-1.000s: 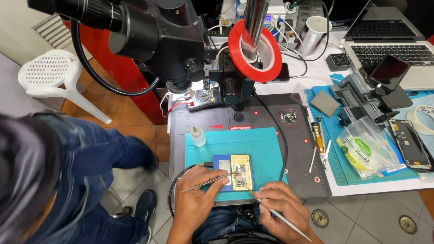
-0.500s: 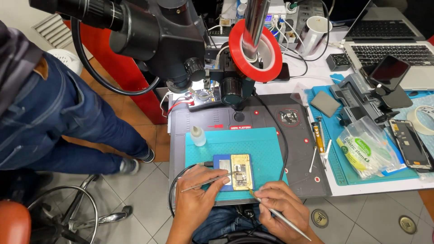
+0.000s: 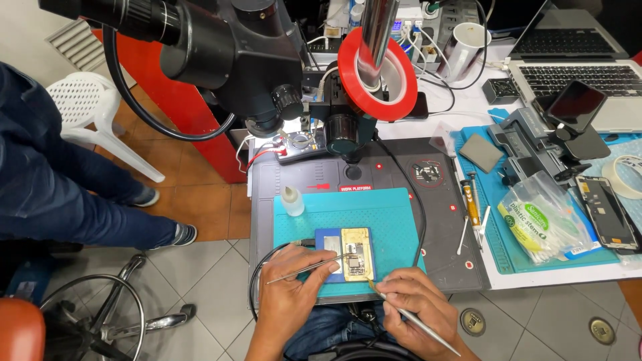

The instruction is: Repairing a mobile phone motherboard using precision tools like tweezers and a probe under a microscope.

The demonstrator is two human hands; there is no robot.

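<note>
Circuit board (image 3: 355, 257) sits in a blue holder (image 3: 332, 264) on the teal mat (image 3: 394, 220), near edge of desk (image 3: 468, 107), below the microscope (image 3: 247, 53). Left hand (image 3: 294, 294): fingers pinching tweezers (image 3: 307, 269), tips at the board. Right hand (image 3: 414, 304): fingers pinching a thin metal probe (image 3: 408, 314), tip touching the holder's lower right corner. Small dropper bottle (image 3: 291, 200) stands near mat's left corner

The bench (image 3: 568, 277) carries a dark work pad (image 3: 441, 220), a blue mat (image 3: 498, 227), a laptop (image 3: 588, 73), a white mug (image 3: 465, 43) and a tape roll (image 3: 625, 175).
</note>
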